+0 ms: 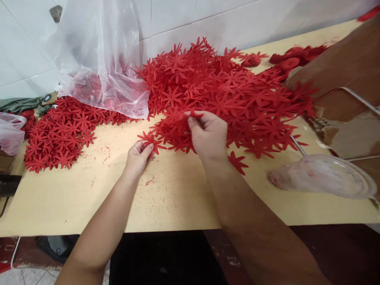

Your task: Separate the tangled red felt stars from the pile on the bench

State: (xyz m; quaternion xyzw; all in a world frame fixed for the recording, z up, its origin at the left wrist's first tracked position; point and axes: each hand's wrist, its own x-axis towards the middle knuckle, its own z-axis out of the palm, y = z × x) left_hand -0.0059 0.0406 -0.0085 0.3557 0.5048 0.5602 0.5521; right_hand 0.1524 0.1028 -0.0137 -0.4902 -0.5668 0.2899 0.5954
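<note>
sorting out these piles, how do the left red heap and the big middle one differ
The big heap spreads wider and stands taller than the left heap. The right hand is at the big heap's front, while no hand touches the left heap. Both are piles of red, many-pointed, star-like pieces.

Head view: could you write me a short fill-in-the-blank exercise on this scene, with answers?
1. The left hand holds a flower-shaped cutout coloured ____.
2. It is ____ (nearer/farther) than the right hand to the left heap.
3. Behind the table, the wall is covered in pale ____.

Missing words: red; nearer; tiles.
</note>
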